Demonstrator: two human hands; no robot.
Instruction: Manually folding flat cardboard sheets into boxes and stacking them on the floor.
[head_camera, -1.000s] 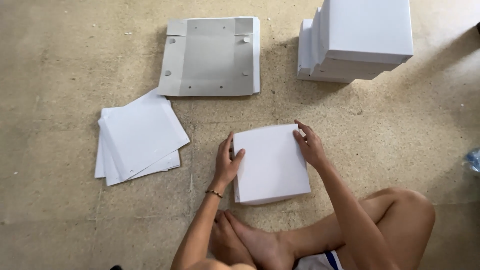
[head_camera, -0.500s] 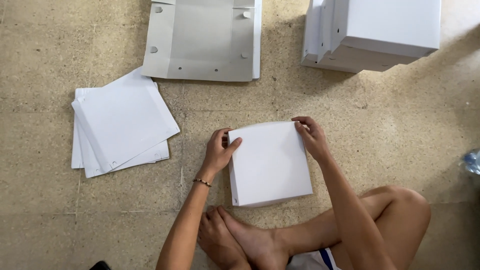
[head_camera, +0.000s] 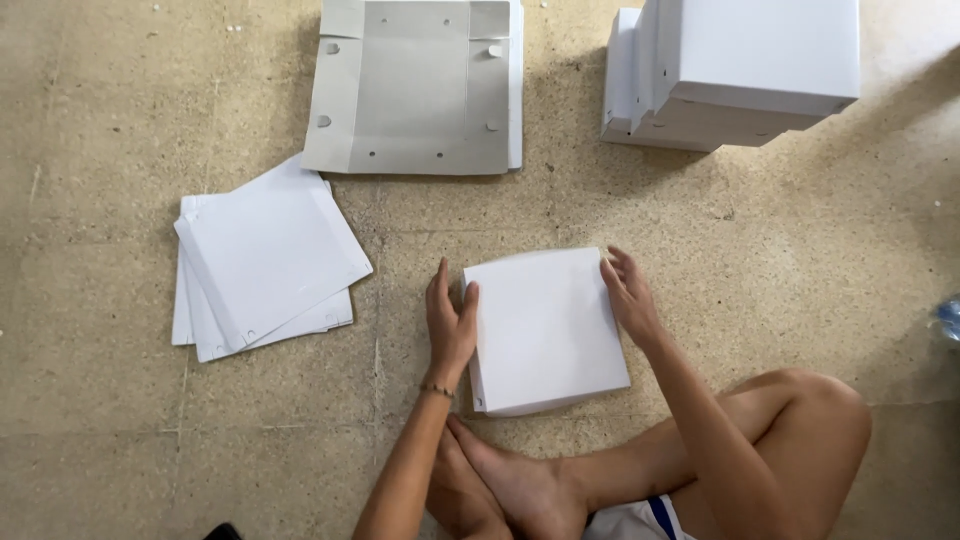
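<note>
Head view: left hand (head_camera: 449, 325), right hand (head_camera: 630, 297) flat against white box (head_camera: 545, 330) sides on floor (head_camera: 800, 230), gripping nothing. Risk: uneven pressure buckles box.

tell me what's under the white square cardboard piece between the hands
The white square cardboard piece lies on the speckled concrete floor. A second white edge peeks out below; anything else underneath is covered.

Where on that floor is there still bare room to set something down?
Bare floor lies left of the grey flat sheet, and right of the white box, below the stacked boxes. It is tight between the left hand and the loose white sheets.
</note>
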